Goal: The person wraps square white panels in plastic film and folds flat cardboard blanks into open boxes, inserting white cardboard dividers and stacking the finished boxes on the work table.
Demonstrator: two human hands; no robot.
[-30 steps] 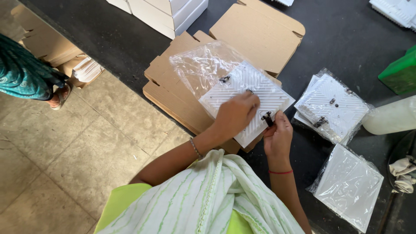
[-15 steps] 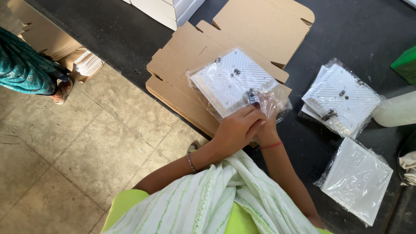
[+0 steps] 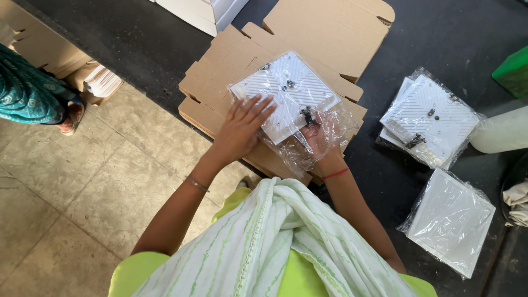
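Observation:
A white square ribbed panel [image 3: 286,93] with small black fittings lies in a clear plastic bag on a stack of flat brown cardboard box blanks [image 3: 231,66]. My left hand [image 3: 245,126] rests with spread fingers on the bag's near left corner. My right hand [image 3: 319,137] is under the loose plastic at the bag's open end, its fingers pinching by a black clip on the panel's edge.
Two more bagged white panels lie on the dark floor at right: one [image 3: 432,115] with fittings, one [image 3: 454,217] plain. White boxes [image 3: 201,11] stand at the top. Another person's foot [image 3: 69,115] and a cardboard box [image 3: 38,49] are at left. A green object [image 3: 514,71] sits far right.
The bagged panel has shifted up and left on the cardboard. My left hand went from gripping the bag's end to lying flat on its corner; my right hand stays at the open end.

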